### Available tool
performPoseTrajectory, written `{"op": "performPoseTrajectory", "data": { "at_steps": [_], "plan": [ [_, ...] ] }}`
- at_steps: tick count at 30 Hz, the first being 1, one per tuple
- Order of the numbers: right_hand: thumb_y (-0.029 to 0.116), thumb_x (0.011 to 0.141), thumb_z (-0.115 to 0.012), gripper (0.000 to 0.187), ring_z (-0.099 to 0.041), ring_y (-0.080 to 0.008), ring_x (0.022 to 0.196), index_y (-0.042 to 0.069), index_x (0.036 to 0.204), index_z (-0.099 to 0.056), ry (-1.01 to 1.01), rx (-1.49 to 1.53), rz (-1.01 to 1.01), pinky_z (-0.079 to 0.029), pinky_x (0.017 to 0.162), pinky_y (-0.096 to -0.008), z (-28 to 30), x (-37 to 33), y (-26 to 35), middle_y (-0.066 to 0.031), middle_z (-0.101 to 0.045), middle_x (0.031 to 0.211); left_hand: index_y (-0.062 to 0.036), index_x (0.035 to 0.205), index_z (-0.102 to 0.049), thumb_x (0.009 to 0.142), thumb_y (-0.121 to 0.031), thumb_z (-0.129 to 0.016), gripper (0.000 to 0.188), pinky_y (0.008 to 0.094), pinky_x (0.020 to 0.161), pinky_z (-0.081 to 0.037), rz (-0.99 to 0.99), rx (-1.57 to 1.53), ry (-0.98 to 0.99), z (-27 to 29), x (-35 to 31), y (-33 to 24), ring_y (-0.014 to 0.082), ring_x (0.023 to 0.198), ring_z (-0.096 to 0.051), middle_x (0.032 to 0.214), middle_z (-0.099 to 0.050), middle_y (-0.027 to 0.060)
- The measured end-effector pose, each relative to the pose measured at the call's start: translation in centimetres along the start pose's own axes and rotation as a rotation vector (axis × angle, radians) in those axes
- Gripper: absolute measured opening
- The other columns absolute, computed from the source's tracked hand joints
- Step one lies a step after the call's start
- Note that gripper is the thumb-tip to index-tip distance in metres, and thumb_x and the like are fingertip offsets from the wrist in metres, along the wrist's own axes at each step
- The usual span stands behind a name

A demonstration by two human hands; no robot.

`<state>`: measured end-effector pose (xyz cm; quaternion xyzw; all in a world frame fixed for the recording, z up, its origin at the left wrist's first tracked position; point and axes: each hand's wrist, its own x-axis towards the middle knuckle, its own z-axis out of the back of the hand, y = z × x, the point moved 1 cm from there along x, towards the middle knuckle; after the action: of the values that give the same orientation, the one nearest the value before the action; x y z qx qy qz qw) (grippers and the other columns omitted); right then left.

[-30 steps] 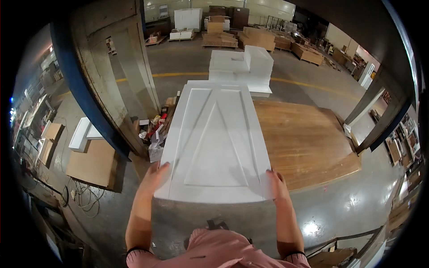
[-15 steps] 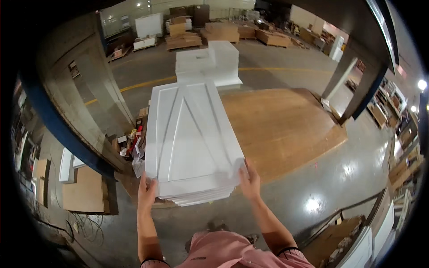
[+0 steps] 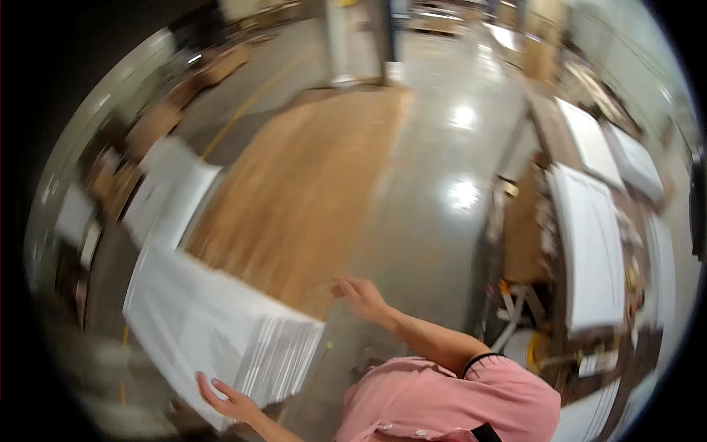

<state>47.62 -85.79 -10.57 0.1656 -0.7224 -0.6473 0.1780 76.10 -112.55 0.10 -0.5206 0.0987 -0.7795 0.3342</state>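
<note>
A tall stack of white panels [image 3: 199,309] stands at the lower left, its layered edges facing me. My left hand [image 3: 224,401] is at the stack's near corner, fingers apart and holding nothing; whether it touches the top panel I cannot tell. Right of the stack, off its edge, my right hand [image 3: 361,297] hangs empty in the air with the fingers stretched out, slightly blurred.
Behind the stack lies a large brown board [image 3: 294,191] on the grey floor. A second white stack [image 3: 166,191] stands at the far left. On the right, more white panels [image 3: 589,250] lie on a bench [image 3: 549,140]. A post [image 3: 339,44] rises beyond the board.
Both hands have let go of the top white panel, which now lies on the stack. My view has swung to the right, bringing the bench with panels further into sight.
</note>
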Motion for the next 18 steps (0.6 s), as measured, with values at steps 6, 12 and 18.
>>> {"op": "performPoseTrajectory", "data": {
  "at_steps": [6, 12, 18],
  "plan": [
    [0.035, 0.105, -0.064, 0.034, -0.071, -0.0127, 0.084, 0.004, 0.108, -0.078, -0.731, -0.311, -0.382, -0.055, 0.077, -0.0292, 26.6, -16.9, -1.6, -0.0039, -0.078, 0.094, 0.0007, 0.095, -0.07, 0.099, -0.013, -0.066, 0.015, 0.0429, 0.094, -0.053, -0.104, -0.786, 0.866, -15.6, -13.6, -23.9, 0.0291, 0.095, -0.069, 0.099, -0.074, 0.0136],
    [0.031, 0.107, -0.061, 0.035, -0.064, -0.0125, 0.077, 0.0, 0.093, -0.07, -1.684, -0.21, 0.006, -0.05, 0.072, -0.0288, 39.0, -35.9, 2.0, -0.0019, -0.071, 0.083, -0.0058, 0.094, -0.073, 0.092, -0.014, -0.076, 0.009, 0.0447, 0.095, -0.054, -0.769, -1.217, 1.466, -20.8, -25.3, -44.7, 0.032, 0.093, -0.071, 0.096, -0.075, 0.0108],
    [0.028, 0.105, -0.06, 0.034, -0.06, -0.0242, 0.11, 0.005, 0.13, -0.064, -2.233, -0.569, -0.275, -0.049, 0.094, -0.0364, 40.7, -45.2, 0.6, -0.0144, -0.061, 0.129, -0.0094, 0.13, -0.063, 0.089, -0.023, -0.078, 0.046, 0.0514, 0.111, -0.044, -1.505, -1.184, 1.61, -23.4, -36.6, -63.4, 0.0378, 0.127, -0.057, 0.136, -0.062, 0.0151]
  ]
}}
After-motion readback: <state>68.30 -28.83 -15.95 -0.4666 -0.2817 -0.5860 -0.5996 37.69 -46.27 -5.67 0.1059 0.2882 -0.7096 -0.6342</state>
